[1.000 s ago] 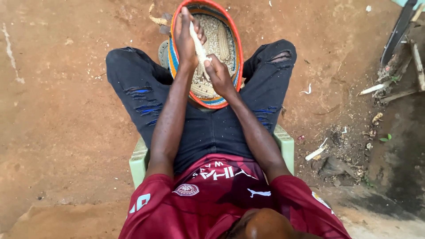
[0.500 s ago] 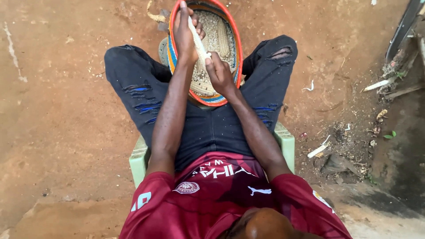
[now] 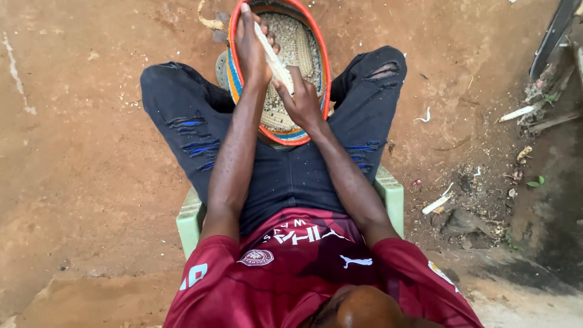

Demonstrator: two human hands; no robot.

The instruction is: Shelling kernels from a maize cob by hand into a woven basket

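Observation:
I sit on a pale green plastic stool [image 3: 393, 195] with a round woven basket [image 3: 321, 56] between my knees. The basket has an orange rim with blue bands and holds loose maize kernels and several pale cobs. My left hand [image 3: 250, 48] grips the upper end of a pale maize cob [image 3: 273, 58] held slantwise over the basket. My right hand [image 3: 302, 100] grips the cob's lower end, thumb pressed on it.
Bare reddish earth surrounds the stool. Stripped cobs [image 3: 437, 203] and plant scraps [image 3: 516, 113] lie on the ground to the right, near dark damp soil [image 3: 546, 212]. A dark blade-like object [image 3: 551, 37] leans at the top right.
Both hands and the cob stay over the basket; they have shifted a little toward the far rim, and the view has tilted slightly.

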